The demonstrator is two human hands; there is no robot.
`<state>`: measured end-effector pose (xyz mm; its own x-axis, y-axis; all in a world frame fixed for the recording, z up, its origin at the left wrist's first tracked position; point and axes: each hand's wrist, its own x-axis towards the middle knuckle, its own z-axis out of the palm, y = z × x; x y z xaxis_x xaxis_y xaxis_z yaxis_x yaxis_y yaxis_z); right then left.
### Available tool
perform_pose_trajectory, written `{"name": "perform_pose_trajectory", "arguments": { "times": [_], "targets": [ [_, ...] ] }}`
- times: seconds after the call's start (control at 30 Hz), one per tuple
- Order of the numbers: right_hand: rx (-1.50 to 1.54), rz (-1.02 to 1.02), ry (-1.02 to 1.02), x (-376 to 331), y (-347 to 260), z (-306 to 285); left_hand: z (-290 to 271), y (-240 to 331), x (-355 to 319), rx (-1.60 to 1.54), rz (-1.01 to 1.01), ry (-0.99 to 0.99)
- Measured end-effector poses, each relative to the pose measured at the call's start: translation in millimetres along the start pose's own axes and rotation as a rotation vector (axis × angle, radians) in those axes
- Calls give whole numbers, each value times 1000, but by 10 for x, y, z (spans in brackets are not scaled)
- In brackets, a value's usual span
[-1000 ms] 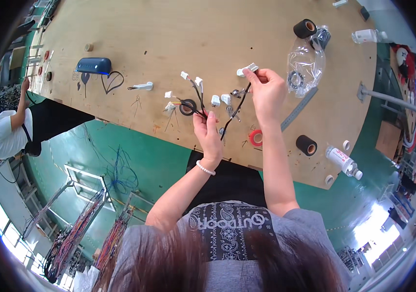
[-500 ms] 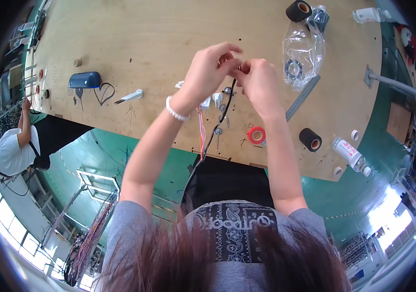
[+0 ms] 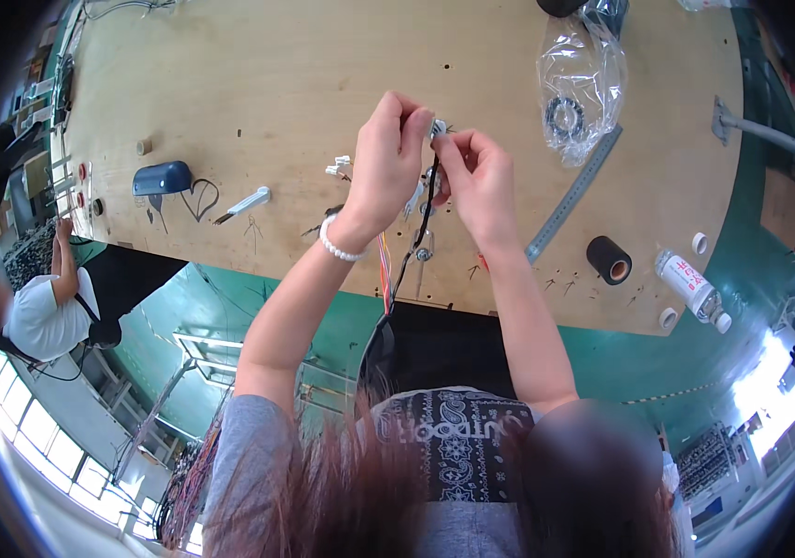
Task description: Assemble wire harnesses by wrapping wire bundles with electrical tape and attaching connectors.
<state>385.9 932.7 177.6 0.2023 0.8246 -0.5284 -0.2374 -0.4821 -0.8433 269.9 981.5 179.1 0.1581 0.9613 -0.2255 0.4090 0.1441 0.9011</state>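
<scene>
My left hand (image 3: 390, 163), with a white bead bracelet at the wrist, pinches a small white connector (image 3: 438, 128) between thumb and fingers. Close against it, my right hand (image 3: 481, 181) is closed with thumb and forefinger on the black wires (image 3: 432, 181) where they meet the connector. From there the black wires hang down across fixtures on the board to the near edge. Red, orange and white wires (image 3: 384, 265) run beside them. Several white connectors (image 3: 339, 166) lie left of my left hand. My fingers partly hide the joint between wires and connector.
The wooden board holds a blue case (image 3: 162, 179), a white-handled cutter (image 3: 253, 201), a steel ruler (image 3: 576, 191), a plastic bag (image 3: 582, 84), a black tape roll (image 3: 609, 259) and a bottle (image 3: 692, 290). Another person (image 3: 49, 302) works at the far left.
The white connector now shows between my fingertips. Both hands have shifted slightly left. My right forearm now mostly covers the red tape roll, and the whole view has moved a little.
</scene>
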Motion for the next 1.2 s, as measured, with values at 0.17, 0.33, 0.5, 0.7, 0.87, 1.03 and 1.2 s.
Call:
{"name": "perform_pose_trajectory", "arguments": {
  "times": [0.17, 0.33, 0.5, 0.7, 0.87, 1.03, 1.2],
  "targets": [
    [22, -9, 14, 35, 78, 45, 8, -29, 53, -70, -59, -56],
    [164, 55, -13, 72, 198, 27, 11, -139, 115, -177, -212, -124],
    [-28, 120, -14, 237, 360, 14, -122, -351, 250, 122, -25, -179],
    [-274, 95, -46, 31, 322, -265, -490, -544, -852, 9, -87, 537],
    [-85, 53, 103, -586, 317, -492, -210, -630, -1250, -1041, -830, 39],
    [-134, 6, 2, -1192, 312, -472, -109, -885, -1335, -1031, -845, 87],
    [-288, 5, -145, -1251, 225, -150, -144, -1115, -1252, -1239, -849, -2]
  ]
}}
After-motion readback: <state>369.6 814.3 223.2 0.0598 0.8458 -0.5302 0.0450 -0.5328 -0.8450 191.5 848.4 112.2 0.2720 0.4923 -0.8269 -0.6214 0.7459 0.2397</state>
